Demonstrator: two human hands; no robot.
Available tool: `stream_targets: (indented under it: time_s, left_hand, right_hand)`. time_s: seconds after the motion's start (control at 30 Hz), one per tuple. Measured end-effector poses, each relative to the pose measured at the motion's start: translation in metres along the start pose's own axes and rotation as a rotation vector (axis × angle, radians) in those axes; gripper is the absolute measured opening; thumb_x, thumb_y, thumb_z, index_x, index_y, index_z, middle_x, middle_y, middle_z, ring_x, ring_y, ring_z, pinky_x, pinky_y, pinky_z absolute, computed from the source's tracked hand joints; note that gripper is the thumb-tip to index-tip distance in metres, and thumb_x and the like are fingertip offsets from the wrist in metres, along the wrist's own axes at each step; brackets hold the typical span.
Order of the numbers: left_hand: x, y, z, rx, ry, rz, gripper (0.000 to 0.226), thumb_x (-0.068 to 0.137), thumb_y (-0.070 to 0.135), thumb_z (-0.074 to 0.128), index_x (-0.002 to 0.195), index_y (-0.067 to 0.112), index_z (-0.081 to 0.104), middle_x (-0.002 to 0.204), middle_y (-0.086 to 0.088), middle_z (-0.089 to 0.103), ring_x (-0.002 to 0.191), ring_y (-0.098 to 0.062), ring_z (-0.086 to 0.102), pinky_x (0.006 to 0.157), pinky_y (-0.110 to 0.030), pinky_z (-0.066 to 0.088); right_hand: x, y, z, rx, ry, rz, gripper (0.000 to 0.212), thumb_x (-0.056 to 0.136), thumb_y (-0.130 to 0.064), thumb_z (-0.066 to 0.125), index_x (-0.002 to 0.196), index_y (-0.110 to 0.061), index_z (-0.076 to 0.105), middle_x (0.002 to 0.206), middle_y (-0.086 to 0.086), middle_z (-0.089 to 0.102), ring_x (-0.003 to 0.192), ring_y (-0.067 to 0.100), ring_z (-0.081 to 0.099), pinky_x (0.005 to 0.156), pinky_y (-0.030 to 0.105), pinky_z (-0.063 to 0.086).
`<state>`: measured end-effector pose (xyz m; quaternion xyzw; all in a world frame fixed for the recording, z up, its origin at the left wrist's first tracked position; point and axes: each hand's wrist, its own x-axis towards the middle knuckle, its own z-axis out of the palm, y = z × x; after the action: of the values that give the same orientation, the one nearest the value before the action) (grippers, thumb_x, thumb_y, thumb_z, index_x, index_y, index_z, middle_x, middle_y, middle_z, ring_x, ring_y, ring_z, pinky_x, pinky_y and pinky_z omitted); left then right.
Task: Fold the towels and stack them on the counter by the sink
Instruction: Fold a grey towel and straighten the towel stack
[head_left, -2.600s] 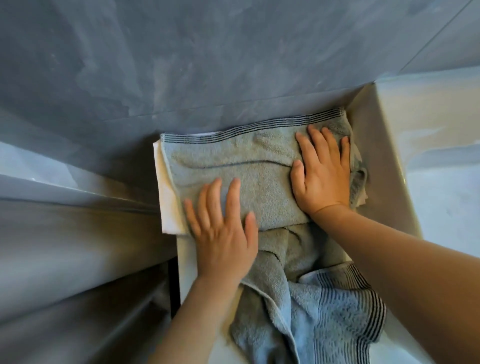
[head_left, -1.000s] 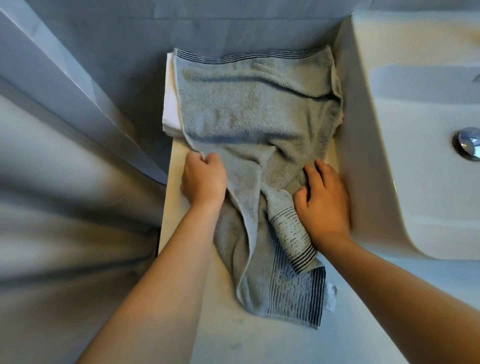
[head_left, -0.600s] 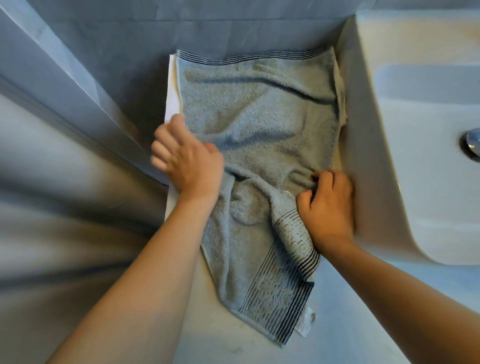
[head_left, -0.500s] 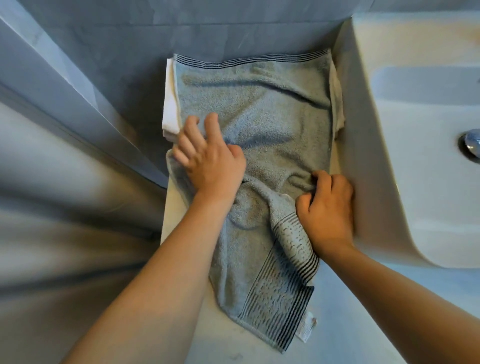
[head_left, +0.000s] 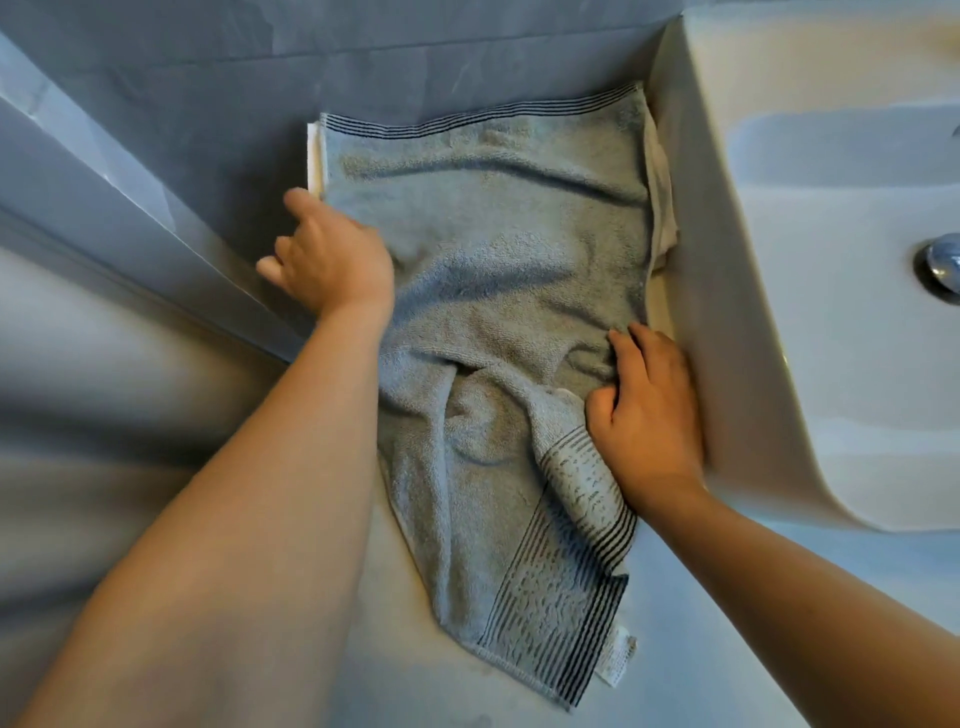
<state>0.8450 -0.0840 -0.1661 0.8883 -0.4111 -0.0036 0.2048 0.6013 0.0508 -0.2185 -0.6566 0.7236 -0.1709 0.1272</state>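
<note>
So compared with half a second back, the left hand (head_left: 332, 265) is being shifted off the top of the grey towel (head_left: 498, 291) and out to its left edge. The fingers are now being held loosely spread, with the thumb side resting on the cloth and the fingertips (head_left: 297, 198) pointing toward the white towel (head_left: 313, 161) peeking out underneath. Nothing is being gripped by that hand as far as can be seen; it's being kept open against the edge.

The grey towel is being kept spread over the white one on the counter (head_left: 395, 675), squeezed between the tiled wall (head_left: 208, 130) and the side of the sink (head_left: 727, 322). Its far striped hem is being lined up along the wall, while the near striped end is being left rumpled and trailing toward the camera, pretty much where it was before.

The right hand (head_left: 647, 421) is being held where it was, curled into the bunched fold at the towel's right edge, right beside the sink wall. The fingertips are being hidden in the cloth, so how much is being pinched can't be made out. Most of the white towel is being covered, and the drain (head_left: 943, 267) is being cut off at the frame's right edge.
</note>
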Motion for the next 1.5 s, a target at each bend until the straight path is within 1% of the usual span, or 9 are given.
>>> stream_targets:
  time_s: [0.13, 0.23, 0.37, 0.53, 0.83, 0.93, 1.07, 1.3, 1.5]
  left_hand:
    - [0.004, 0.007, -0.003, 0.079, 0.080, 0.014, 0.044, 0.089, 0.007, 0.048, 0.132, 0.012, 0.042, 0.134, -0.013, 0.054, 0.123, -0.036, 0.047, 0.098, -0.045, 0.030]
    - [-0.019, 0.041, 0.002, 0.081, 0.123, 0.385, 0.047, 0.079, 0.004, 0.053, 0.124, 0.017, 0.049, 0.129, -0.011, 0.050, 0.116, -0.035, 0.048, 0.091, -0.044, 0.035]
    - [-0.046, 0.108, 0.023, -0.311, -0.536, 0.844, 0.029, 0.091, 0.003, 0.047, 0.112, 0.016, 0.063, 0.115, -0.003, 0.055, 0.108, -0.023, 0.054, 0.095, -0.035, 0.044]
    - [-0.049, 0.159, 0.045, -0.344, -0.621, 0.815, 0.018, 0.096, 0.025, 0.053, 0.109, 0.022, 0.064, 0.115, -0.003, 0.051, 0.113, -0.028, 0.051, 0.097, -0.043, 0.044]
    - [-0.077, 0.183, 0.054, 0.030, -0.646, 0.782, 0.056, 0.084, 0.057, 0.052, 0.134, 0.036, 0.038, 0.144, -0.005, 0.025, 0.132, -0.032, 0.024, 0.099, -0.054, 0.028]
    - [-0.080, 0.145, 0.033, -0.205, -0.641, 0.821, 0.058, 0.085, 0.043, 0.056, 0.139, 0.036, 0.036, 0.141, -0.002, 0.028, 0.130, -0.028, 0.030, 0.103, -0.045, 0.028]
    - [-0.128, 0.027, -0.006, -0.421, -0.324, 0.655, 0.040, 0.084, 0.023, 0.056, 0.124, 0.017, 0.055, 0.125, -0.007, 0.045, 0.113, -0.027, 0.041, 0.092, -0.039, 0.036]
    - [-0.190, -0.092, -0.014, 0.117, -0.376, 0.777, 0.066, 0.088, 0.047, 0.048, 0.147, 0.018, 0.036, 0.146, -0.013, 0.038, 0.136, -0.035, 0.036, 0.116, -0.059, 0.021]
    - [-0.191, -0.092, -0.015, 0.146, -0.349, 0.742, 0.066, 0.084, 0.048, 0.047, 0.144, 0.019, 0.043, 0.145, -0.010, 0.043, 0.137, -0.032, 0.035, 0.118, -0.057, 0.017]
  right_hand:
    - [-0.001, 0.001, -0.002, -0.009, -0.002, 0.012, 0.066, 0.083, -0.034, 0.028, 0.140, -0.007, 0.047, 0.148, 0.012, 0.040, 0.137, 0.030, 0.032, 0.117, 0.045, 0.026]
    - [-0.002, 0.002, -0.002, -0.013, -0.012, 0.020, 0.064, 0.083, -0.033, 0.030, 0.139, -0.008, 0.048, 0.147, 0.010, 0.040, 0.137, 0.029, 0.033, 0.116, 0.046, 0.026]
    - [-0.004, 0.001, -0.002, -0.003, -0.016, 0.024, 0.061, 0.084, -0.031, 0.035, 0.139, -0.009, 0.047, 0.147, 0.009, 0.040, 0.137, 0.026, 0.031, 0.117, 0.044, 0.026]
    - [-0.001, -0.001, -0.003, 0.022, 0.027, 0.021, 0.053, 0.085, -0.026, 0.042, 0.134, -0.007, 0.051, 0.140, 0.007, 0.043, 0.130, 0.023, 0.036, 0.114, 0.037, 0.030]
    - [-0.001, 0.004, 0.000, 0.037, 0.048, 0.017, 0.051, 0.085, -0.024, 0.044, 0.132, -0.006, 0.053, 0.137, 0.008, 0.045, 0.128, 0.023, 0.039, 0.112, 0.037, 0.033]
    - [0.001, 0.007, 0.001, 0.036, 0.059, 0.021, 0.051, 0.085, -0.024, 0.043, 0.131, -0.006, 0.053, 0.137, 0.008, 0.045, 0.127, 0.024, 0.039, 0.112, 0.035, 0.032]
    - [0.004, 0.006, -0.001, 0.028, 0.044, 0.029, 0.052, 0.084, -0.026, 0.043, 0.132, -0.007, 0.052, 0.138, 0.009, 0.044, 0.128, 0.026, 0.038, 0.112, 0.035, 0.029]
    - [0.003, 0.004, -0.003, 0.048, 0.046, 0.026, 0.050, 0.084, -0.019, 0.050, 0.132, -0.004, 0.052, 0.139, 0.013, 0.044, 0.130, 0.028, 0.037, 0.113, 0.036, 0.028]
    - [0.000, 0.001, -0.001, 0.070, 0.055, 0.021, 0.050, 0.084, -0.020, 0.050, 0.131, -0.004, 0.051, 0.140, 0.013, 0.044, 0.129, 0.029, 0.038, 0.112, 0.039, 0.031]
